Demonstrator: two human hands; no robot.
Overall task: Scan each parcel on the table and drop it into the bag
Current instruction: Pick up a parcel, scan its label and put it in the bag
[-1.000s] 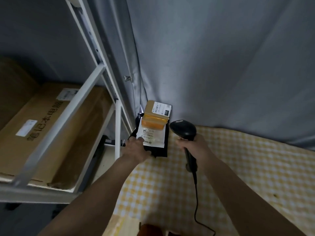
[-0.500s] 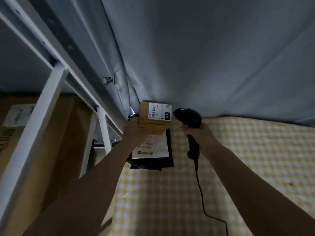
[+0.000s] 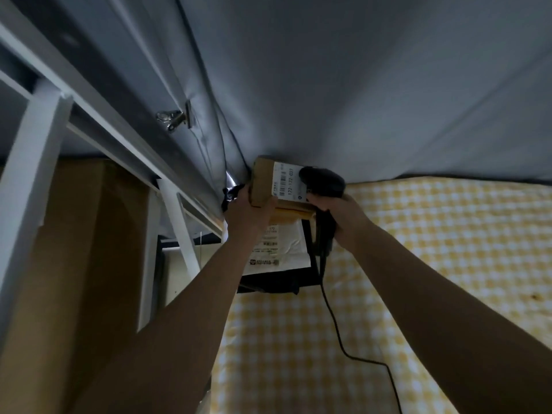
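I'm seeing the grey curtain (image 3: 358,85) hanging beyond both hands, the yellow checked table (image 3: 448,249) spreading beneath them. Below my left fingers, a black mailer (image 3: 277,282) with a white label is lying on the cloth. My left hand (image 3: 248,210) is clasping the brown parcel (image 3: 263,183), lifted, label facing the black scanner (image 3: 324,182), which my right hand (image 3: 343,216) is clenching just beside it, cable (image 3: 343,348) trailing down
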